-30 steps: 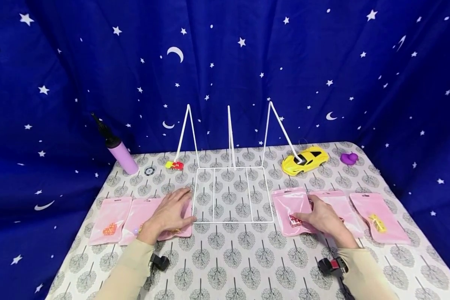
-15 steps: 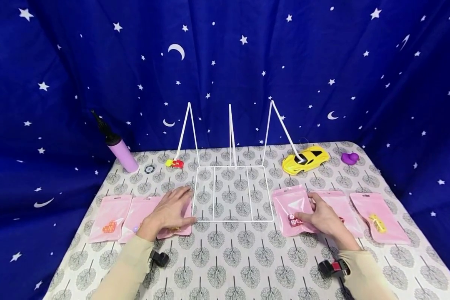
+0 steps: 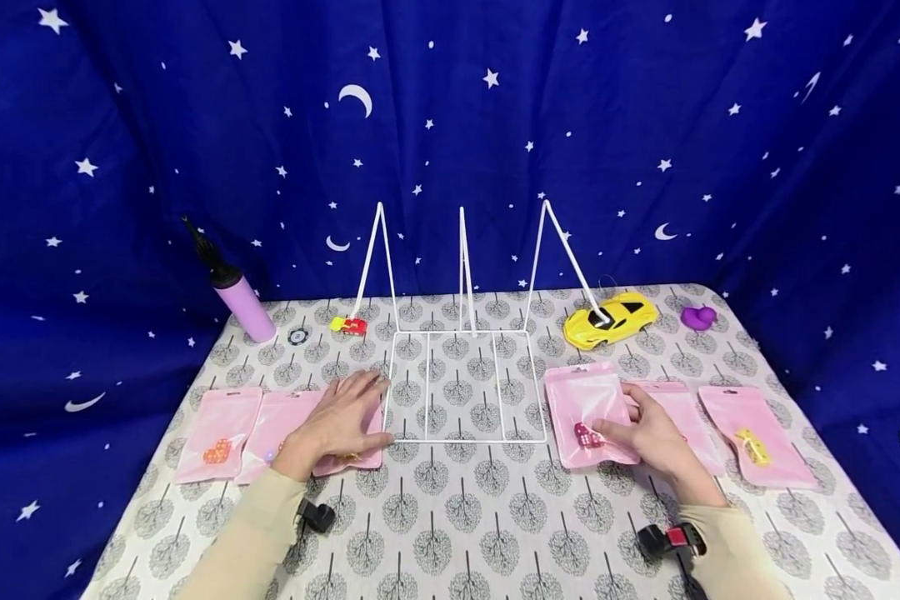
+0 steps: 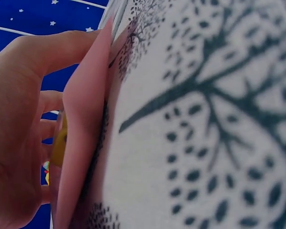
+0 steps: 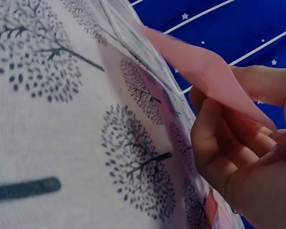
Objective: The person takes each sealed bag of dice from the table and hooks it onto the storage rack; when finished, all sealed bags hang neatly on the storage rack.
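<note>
**Two hands on pink pouches**

Right hand (image 3: 648,433) pinches a pink pouch (image 3: 588,408) by its edge, lifting it off the bench (image 3: 450,533). Left hand (image 3: 341,425) lies flat, fingers straight, pinning another pouch (image 3: 356,457), probably steadying it. A white wire rack (image 3: 465,379) stands between them.

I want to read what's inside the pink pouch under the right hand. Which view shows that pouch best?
The head view: the whole pink pouch shows flat-on, small red pieces inside, the right hand pinching its edge. The right wrist view shows only its lifted edge side-on; the left wrist view shows a different pouch.
</note>
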`<state>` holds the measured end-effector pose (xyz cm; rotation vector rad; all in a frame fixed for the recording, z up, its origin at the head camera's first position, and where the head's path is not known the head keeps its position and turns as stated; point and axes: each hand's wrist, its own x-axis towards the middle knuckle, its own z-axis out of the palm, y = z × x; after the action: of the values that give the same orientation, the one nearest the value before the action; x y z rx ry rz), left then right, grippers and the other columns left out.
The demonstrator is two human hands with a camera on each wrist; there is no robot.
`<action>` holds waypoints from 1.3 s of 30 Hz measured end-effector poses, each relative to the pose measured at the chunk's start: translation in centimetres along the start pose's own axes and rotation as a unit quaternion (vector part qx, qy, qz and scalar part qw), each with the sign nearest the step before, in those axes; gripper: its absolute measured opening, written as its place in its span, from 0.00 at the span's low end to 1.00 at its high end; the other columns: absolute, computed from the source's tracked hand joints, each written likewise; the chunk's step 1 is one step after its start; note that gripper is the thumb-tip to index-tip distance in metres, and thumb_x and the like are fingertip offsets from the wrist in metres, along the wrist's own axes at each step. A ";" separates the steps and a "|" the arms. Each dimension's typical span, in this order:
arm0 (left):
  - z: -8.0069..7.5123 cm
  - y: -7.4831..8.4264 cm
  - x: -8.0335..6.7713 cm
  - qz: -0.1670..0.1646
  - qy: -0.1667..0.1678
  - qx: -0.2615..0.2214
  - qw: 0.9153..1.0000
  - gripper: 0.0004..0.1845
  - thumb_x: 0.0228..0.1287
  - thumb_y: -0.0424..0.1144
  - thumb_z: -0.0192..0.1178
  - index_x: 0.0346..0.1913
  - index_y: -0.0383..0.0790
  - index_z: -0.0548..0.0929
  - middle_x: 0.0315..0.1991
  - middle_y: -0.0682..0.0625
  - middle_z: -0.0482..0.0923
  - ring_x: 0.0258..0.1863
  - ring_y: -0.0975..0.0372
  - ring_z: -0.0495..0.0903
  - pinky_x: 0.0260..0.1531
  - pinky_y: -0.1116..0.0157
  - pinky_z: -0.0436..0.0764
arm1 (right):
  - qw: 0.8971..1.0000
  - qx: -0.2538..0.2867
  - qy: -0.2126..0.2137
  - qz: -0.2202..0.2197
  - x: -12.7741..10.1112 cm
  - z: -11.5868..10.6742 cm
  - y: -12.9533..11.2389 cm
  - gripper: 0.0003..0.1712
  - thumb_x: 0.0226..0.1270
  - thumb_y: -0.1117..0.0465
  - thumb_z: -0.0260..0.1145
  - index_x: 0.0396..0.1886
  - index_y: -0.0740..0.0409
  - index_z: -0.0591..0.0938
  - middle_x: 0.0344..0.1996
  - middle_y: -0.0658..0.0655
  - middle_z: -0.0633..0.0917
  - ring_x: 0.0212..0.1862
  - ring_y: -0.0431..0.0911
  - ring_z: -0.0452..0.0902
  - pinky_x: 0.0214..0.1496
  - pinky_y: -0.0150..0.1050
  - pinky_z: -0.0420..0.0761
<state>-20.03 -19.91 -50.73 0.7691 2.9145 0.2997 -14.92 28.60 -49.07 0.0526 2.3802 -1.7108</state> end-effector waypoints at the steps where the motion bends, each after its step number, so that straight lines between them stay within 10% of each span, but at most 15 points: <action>1: 0.0 0.0 0.0 -0.002 -0.002 -0.001 1.000 0.53 0.53 0.73 0.58 0.77 0.50 0.54 0.78 0.44 0.46 0.76 0.45 0.48 0.71 0.36 0.47 | 1.000 0.011 0.002 -0.003 -0.1 0.0 0.0 0.42 0.59 0.62 0.72 0.68 0.64 0.59 0.38 0.59 0.86 0.29 0.47 0.85 0.29 0.43 0.86; 29: 0.0 0.1 0.2 0.003 0.001 0.011 1.000 0.53 0.51 0.74 0.59 0.76 0.50 0.57 0.78 0.43 0.50 0.75 0.43 0.51 0.68 0.32 0.51 | 0.981 -0.026 0.122 -0.145 -3.8 0.0 -5.2 0.24 0.61 0.67 0.70 0.57 0.55 0.75 0.29 0.45 0.81 0.24 0.40 0.81 0.19 0.38 0.82; 39: -0.1 0.1 0.1 0.003 0.006 0.009 1.000 0.53 0.50 0.74 0.59 0.76 0.49 0.58 0.77 0.43 0.51 0.75 0.43 0.52 0.67 0.32 0.52 | 0.961 0.088 0.102 -0.242 -4.4 0.6 -6.1 0.27 0.58 0.80 0.64 0.57 0.60 0.76 0.32 0.48 0.86 0.26 0.41 0.84 0.21 0.35 0.83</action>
<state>-20.09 -19.75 -50.64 0.7815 2.9306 0.2797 -11.43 26.50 -42.75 -0.3733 2.5276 -2.2280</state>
